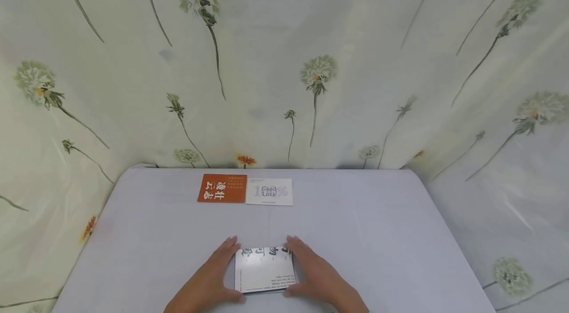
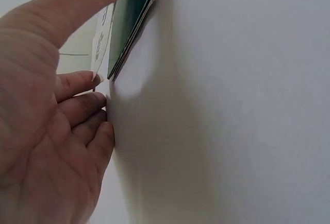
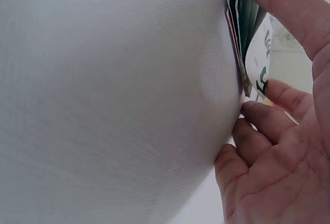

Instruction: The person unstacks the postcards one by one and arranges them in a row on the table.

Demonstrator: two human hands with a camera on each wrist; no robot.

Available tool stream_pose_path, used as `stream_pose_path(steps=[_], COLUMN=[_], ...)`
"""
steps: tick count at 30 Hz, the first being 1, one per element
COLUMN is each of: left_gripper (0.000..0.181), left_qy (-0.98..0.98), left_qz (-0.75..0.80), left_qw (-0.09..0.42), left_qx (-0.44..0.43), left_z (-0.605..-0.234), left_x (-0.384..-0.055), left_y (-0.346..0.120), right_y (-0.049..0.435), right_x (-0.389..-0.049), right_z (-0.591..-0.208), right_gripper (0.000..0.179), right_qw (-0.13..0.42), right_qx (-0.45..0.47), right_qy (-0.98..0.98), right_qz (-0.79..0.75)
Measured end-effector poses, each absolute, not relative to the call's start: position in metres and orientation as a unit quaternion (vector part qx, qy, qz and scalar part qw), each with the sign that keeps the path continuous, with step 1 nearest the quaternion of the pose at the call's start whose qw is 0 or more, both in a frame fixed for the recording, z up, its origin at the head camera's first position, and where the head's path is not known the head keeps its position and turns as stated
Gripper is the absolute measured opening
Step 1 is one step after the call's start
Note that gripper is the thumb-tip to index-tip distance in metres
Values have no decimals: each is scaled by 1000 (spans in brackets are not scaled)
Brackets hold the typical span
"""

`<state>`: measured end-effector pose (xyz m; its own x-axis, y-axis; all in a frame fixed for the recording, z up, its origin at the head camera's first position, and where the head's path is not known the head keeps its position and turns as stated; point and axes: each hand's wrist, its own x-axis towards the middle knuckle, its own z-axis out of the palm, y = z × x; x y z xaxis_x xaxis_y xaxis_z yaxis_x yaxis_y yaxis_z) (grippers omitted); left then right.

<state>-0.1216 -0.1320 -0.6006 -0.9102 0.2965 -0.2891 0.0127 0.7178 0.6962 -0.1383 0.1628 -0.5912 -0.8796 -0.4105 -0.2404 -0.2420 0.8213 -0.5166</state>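
A white card [image 1: 264, 273] with dark green characters along its far side lies at the near middle of the table, over a small stack of cards [image 3: 235, 41]. My left hand [image 1: 212, 281] holds the white card's left end, index finger at the far corner and thumb at the near one. At the right end my right hand [image 1: 319, 279] grips it the same way. Both wrist views show the white card bowed up at its far side, apart from a green card [image 2: 126, 28] beneath it. The other fingertips of each hand rest down by the tabletop.
Farther back on the table, an orange card [image 1: 222, 188] with white characters lies beside a white "Good Luck" card [image 1: 269, 191]. The pale tablecloth [image 1: 378, 234] reaches a curtain [image 1: 266, 56] with dandelion prints behind and at both sides.
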Motion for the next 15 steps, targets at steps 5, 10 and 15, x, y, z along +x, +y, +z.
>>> stream_pose_path(steps=[5, 10, 15], left_gripper=[113, 110, 112], left_qy=[906, 903, 900], left_qz=[367, 377, 384], left_qw=[188, 190, 190], left_qx=[91, 82, 77], left_z=[-602, -600, -601], left_x=[-121, -122, -120], left_y=[-133, -134, -133], right_y=[161, 161, 160], right_x=[-138, -139, -139], right_z=[-591, -592, -587], right_gripper=[106, 108, 108], right_qw=[180, 179, 175], right_qx=[-163, -166, -174], right_qy=[938, 939, 941], right_qz=[-245, -243, -233])
